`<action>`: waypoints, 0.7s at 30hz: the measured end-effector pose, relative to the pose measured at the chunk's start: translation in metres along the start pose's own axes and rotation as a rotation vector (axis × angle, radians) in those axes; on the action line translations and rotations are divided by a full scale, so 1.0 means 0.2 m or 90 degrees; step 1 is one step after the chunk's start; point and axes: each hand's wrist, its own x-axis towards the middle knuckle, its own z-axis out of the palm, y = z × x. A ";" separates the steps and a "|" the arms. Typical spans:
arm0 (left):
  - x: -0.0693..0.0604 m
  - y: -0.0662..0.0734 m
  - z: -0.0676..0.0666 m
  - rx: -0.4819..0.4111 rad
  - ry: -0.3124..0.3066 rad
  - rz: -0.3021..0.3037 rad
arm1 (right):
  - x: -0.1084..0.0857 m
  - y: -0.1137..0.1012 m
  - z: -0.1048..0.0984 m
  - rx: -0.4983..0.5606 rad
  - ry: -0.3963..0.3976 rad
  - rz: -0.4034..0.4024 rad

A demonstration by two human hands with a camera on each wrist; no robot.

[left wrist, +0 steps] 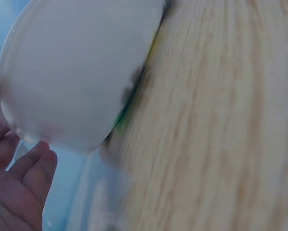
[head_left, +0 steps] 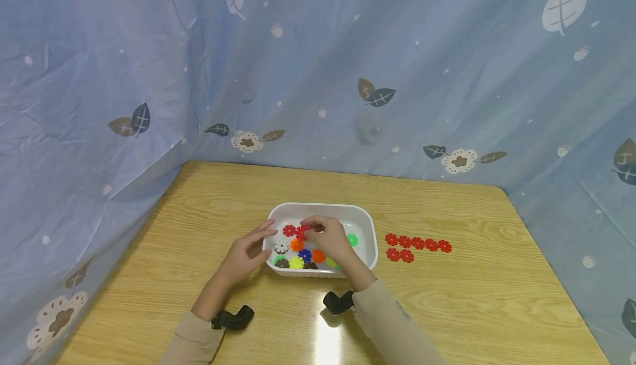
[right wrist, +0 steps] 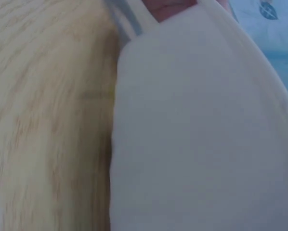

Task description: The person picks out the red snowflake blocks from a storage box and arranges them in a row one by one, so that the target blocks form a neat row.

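Observation:
A white tray (head_left: 369,243) on the table holds several flower-shaped discs: red (head_left: 289,231), orange (head_left: 296,245), blue (head_left: 305,255), yellow (head_left: 296,263), white (head_left: 281,247), green and dark ones. The left hand (head_left: 243,254) is at the tray's left end, its fingers spread and relaxed at the rim; the left wrist view shows this hand (left wrist: 23,178) against the white wall (left wrist: 76,77). My right hand (head_left: 330,239) reaches into the tray, its fingertips at a red disc (head_left: 301,233); whether they pinch it cannot be made out. The right wrist view shows mostly the tray's outer wall (right wrist: 197,125).
Right of the tray, red discs (head_left: 418,243) lie in a row of several, with two more red discs (head_left: 399,255) in front. The wooden table (head_left: 477,299) ends at a blue patterned curtain (head_left: 318,67) behind and at the sides.

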 end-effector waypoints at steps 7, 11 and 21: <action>0.00 -0.01 0.00 0.003 0.005 0.008 | -0.04 0.03 -0.09 0.061 0.039 0.020; 0.00 0.00 0.00 0.009 0.007 0.012 | -0.06 0.05 -0.15 0.085 0.060 0.017; 0.00 0.01 0.00 0.018 0.007 0.014 | -0.17 0.05 -0.30 0.139 0.099 0.009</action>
